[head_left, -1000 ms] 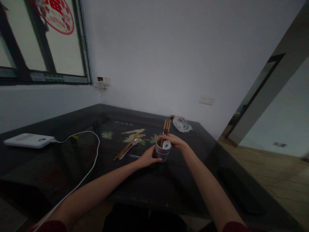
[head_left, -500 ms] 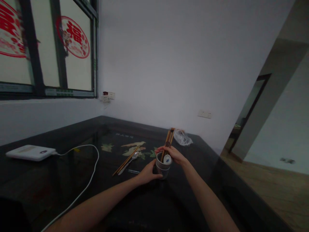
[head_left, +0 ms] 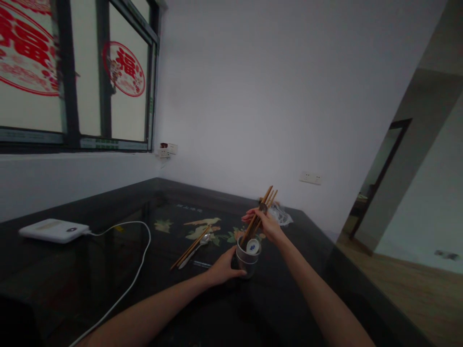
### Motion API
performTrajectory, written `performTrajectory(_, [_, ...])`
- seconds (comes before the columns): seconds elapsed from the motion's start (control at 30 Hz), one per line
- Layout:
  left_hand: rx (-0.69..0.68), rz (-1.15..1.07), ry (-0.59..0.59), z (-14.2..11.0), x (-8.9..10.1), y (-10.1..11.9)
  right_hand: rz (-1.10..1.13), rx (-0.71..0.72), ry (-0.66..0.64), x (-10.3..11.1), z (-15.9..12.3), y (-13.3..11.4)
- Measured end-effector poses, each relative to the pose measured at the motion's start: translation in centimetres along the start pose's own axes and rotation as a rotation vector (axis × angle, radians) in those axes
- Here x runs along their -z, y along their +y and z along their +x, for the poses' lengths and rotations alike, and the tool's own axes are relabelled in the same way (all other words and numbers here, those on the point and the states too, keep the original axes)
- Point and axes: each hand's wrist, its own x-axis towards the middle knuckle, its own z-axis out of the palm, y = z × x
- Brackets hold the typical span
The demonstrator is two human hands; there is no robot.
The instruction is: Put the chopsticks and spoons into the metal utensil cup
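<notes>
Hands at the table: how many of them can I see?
2. The left hand grips the side of the grey cup; the right hand holds a bunch of chopsticks slanting up from it. No other hand shows.

a white, flat device (head_left: 54,231) lies on the left part of the dark, glossy table (head_left: 108,260), and a white cable (head_left: 142,258) loops from its end toward the bottom of the view. a bird-and-flower design (head_left: 203,222) decorates the tabletop. a crumpled clear plastic bag (head_left: 284,215) sits near the pale wall (head_left: 260,96), which carries sockets (head_left: 310,178). to the left, red round stickers (head_left: 126,70) mark the dark-framed window (head_left: 88,82); to the right are a doorway frame (head_left: 383,176) and a light brown floor (head_left: 394,284).
</notes>
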Motion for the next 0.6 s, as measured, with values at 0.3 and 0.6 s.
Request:
performTrajectory(0.3, [0.005, 0.014, 0.027, -0.2, 0.0, 0.2, -0.121, 0.187, -0.061, -3.8, 0.6, -6.5])
performTrajectory(0.6, [0.019, 0.095, 0.029, -0.2, 0.3, 0.3, -0.061, 0.214, -0.08, -11.0, 2.9, -5.6])
